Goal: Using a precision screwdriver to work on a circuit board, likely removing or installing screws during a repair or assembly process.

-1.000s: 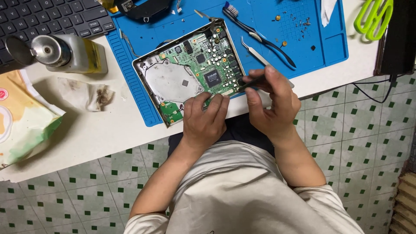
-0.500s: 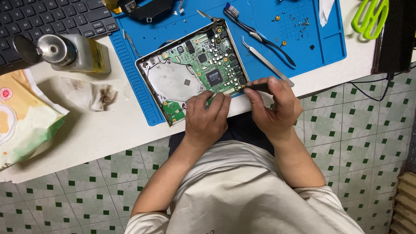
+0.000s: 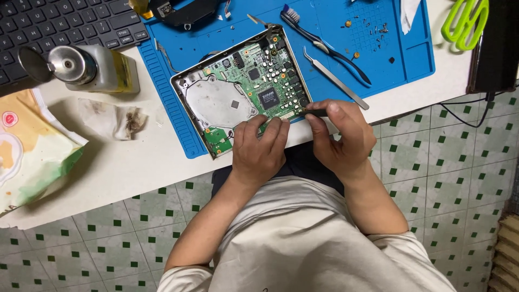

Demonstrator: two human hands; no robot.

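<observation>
green circuit board [image 3: 254, 92], blue mat [image 3: 335, 48] — green-checked floor [image 3: 448, 146]

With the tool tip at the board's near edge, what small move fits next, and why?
Probably ease the dark tool slightly along the circuit board edge: the right hand pinches it there, and the left hand fingers brace the board in its metal tray.

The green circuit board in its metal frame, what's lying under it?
The circuit board sits in its metal frame on a blue work mat, over the white table. Whatever lies directly beneath the board is covered.
</observation>
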